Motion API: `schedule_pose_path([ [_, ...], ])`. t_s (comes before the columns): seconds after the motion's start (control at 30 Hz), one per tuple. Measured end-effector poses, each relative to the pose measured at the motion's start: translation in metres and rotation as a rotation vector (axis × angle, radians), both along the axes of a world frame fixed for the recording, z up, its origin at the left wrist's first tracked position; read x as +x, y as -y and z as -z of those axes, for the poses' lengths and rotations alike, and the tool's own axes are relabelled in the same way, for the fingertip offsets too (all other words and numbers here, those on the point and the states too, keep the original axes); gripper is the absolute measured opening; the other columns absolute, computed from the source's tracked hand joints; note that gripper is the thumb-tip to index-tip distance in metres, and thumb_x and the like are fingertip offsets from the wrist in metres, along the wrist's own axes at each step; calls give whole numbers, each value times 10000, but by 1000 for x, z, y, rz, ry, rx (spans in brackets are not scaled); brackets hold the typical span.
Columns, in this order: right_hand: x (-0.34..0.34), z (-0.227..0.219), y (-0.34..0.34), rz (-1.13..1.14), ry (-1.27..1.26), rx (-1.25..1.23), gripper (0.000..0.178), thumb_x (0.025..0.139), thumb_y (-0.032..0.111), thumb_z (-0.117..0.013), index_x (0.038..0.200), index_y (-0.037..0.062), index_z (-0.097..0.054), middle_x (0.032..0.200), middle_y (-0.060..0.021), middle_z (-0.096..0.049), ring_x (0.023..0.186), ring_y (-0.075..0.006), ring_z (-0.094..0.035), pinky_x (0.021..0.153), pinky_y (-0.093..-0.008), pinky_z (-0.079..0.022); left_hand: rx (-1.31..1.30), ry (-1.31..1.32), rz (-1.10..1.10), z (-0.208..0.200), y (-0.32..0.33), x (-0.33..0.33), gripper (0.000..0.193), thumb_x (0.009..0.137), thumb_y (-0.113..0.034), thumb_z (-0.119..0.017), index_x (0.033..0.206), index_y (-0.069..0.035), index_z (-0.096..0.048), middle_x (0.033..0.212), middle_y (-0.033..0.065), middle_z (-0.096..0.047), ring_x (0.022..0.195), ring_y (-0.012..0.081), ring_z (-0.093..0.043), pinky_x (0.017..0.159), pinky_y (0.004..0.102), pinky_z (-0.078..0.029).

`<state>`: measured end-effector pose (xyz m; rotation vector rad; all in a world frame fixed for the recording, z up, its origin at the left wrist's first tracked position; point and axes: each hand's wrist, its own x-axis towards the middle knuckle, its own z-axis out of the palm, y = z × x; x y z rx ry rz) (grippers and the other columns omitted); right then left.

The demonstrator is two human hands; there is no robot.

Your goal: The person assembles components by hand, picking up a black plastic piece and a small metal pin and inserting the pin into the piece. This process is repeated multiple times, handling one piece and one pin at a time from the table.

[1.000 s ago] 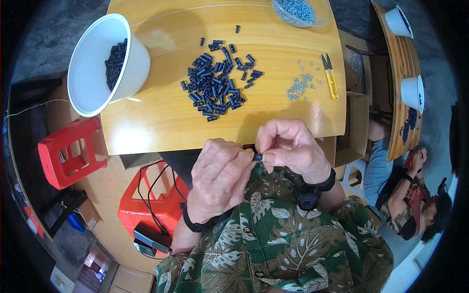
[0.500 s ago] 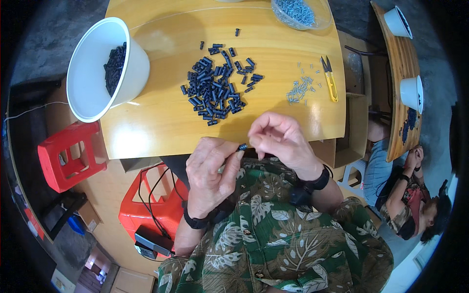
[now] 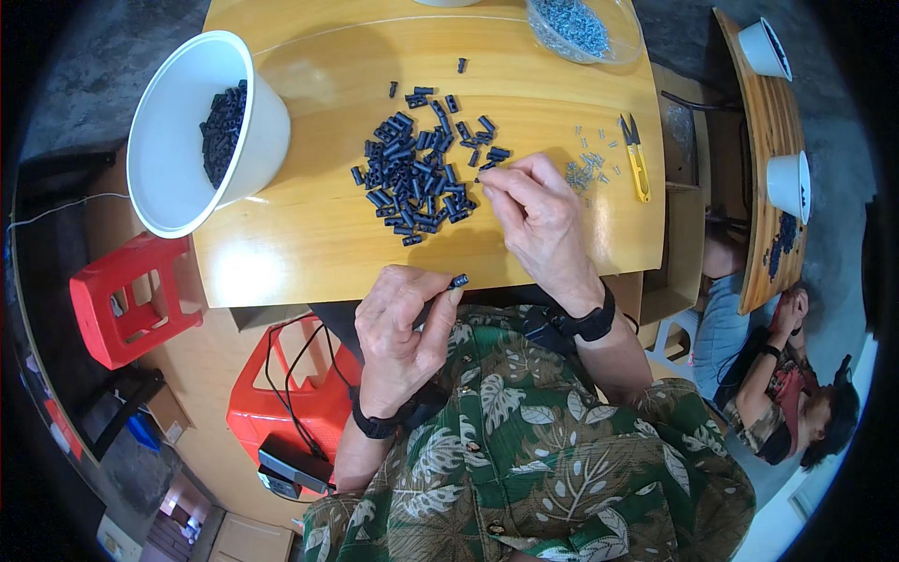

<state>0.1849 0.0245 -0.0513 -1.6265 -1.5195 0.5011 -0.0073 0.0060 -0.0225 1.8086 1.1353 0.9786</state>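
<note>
Between thumb and index finger, my left hand [image 3: 403, 323] pinches a small black cylindrical plastic part [image 3: 458, 281] just above the table's near edge. My right hand [image 3: 546, 211] reaches over the table, thumb and index finger closed at the right edge of a pile of similar black parts [image 3: 412, 178]. A dark end of one part shows at those fingertips, mostly covered by them. Small silver screws [image 3: 582, 176] lie scattered to the right of this hand, partly hidden behind it.
A white bucket [image 3: 272, 122] holding more black parts stands at left. Yellow-handled snips [image 3: 640, 170] lie at right; a clear bowl [image 3: 618, 47] of screws is at the far edge. Red stools [image 3: 122, 300] are at left. Another person sits at a table [image 3: 760, 253] at right.
My right hand has moved from beside the left hand forward to the pile's right edge, its fingers closing there. My left hand keeps its black part in nearly the same place.
</note>
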Motion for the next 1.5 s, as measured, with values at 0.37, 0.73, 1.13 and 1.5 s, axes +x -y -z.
schedule_pose_path([
  [0.37, 2, -4, 1, -48, 135, -77, 96, 870, 22, -669, 950, 34, -617, 893, -125, -561, 749, -340, -633, 645, -432, -525, 12, 3, 17, -3, 0, 2, 173, 779, 35, -753, 928, -14, -680, 794, 99, -662, 702, 224, -630, 631, 311, -484],
  [0.73, 15, -45, 31, -121, -948, -482, 95, 970, 84, -630, 1003, 2, -594, 844, -68, -646, 712, -158, -668, 634, -300, -567, 10, 32, 26, -10, 2, 3, 179, 778, 46, -746, 936, 0, -676, 815, 110, -675, 720, 228, -643, 647, 312, -495],
  [1.13, 20, -60, 50, -194, -1268, -468, 113, 953, 36, -640, 1036, -40, -644, 878, -117, -696, 716, -160, -702, 655, -273, -589, 67, 61, 49, -22, 3, 6, 241, 725, 36, -781, 933, -25, -677, 806, 112, -659, 710, 272, -636, 639, 350, -500],
  [1.5, 22, -68, 54, -233, -1257, -553, 121, 967, 68, -633, 1003, -47, -635, 829, -115, -685, 631, -149, -680, 575, -253, -574, 159, 80, 96, -24, 2, 8, 272, 710, 30, -797, 944, -15, -665, 820, 110, -658, 699, 268, -633, 639, 358, -496],
])
